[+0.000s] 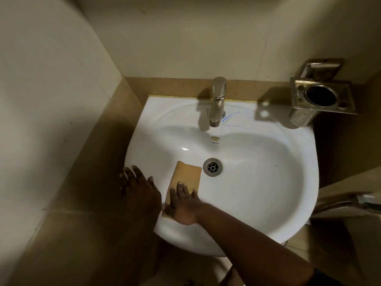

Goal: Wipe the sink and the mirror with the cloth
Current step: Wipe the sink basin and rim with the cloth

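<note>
White sink [257, 203] fills most of what I see from my head camera. It is smooth and a bit shiny, so my cloth [186, 178] should slide on it easily.

The cloth is tan and folded flat. It lies inside the bowl at about 8 o'clock from the drain [212, 167], just beside it. My right hand [183, 205] presses on the near end of the cloth. My fingers [181, 189] are spread out flat on top, not curled around it. I think I hold it flat like this so more of the cloth rubs the bowl at once.

My left hand [140, 188] rests on the rim of the sink at about 9 o'clock. Its fingers are open and hold nothing. I think it is there to keep me steady while I lean in.

At 12 o'clock stands the tap [217, 102]. Just past it, toward 1 o'clock, there are thin blue marks [233, 118] on the sink, which I guess need rubbing off. A metal cup holder [321, 100] sticks out from the wall at 2 o'clock.

I cannot see the mirror at all, so that part is not done yet.
</note>
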